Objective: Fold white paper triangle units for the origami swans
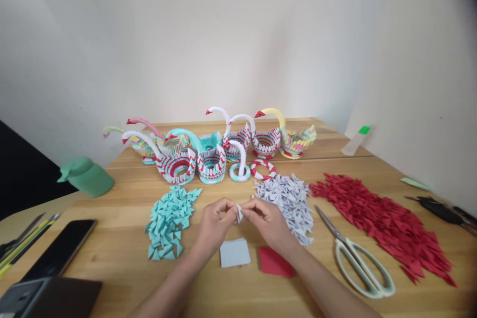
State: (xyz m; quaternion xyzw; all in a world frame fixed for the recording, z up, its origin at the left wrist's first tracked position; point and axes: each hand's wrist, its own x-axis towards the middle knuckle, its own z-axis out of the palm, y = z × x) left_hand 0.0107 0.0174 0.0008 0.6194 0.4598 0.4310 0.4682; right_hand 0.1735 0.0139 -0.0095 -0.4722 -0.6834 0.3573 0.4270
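Between my two hands, over the middle of the table, is a small folded piece of white paper [239, 213]. My left hand [219, 219] pinches its left side, and my right hand [266, 217] pinches it from the right. Just below lies a stack of white paper rectangles [235, 253], with red paper rectangles [274, 261] to its right, partly under my right forearm. A heap of folded white paper triangles [288, 203] spreads behind my right hand. Turquoise folded triangles [169, 221] lie to the left of my left hand.
Several folded-paper swans [210, 159] stand at the back, with a red-and-white paper ring [263, 170] before them. On the right are scissors [348, 246] and red triangles [383, 223]. A phone [61, 248] and a green pitcher-shaped container [87, 177] sit at left.
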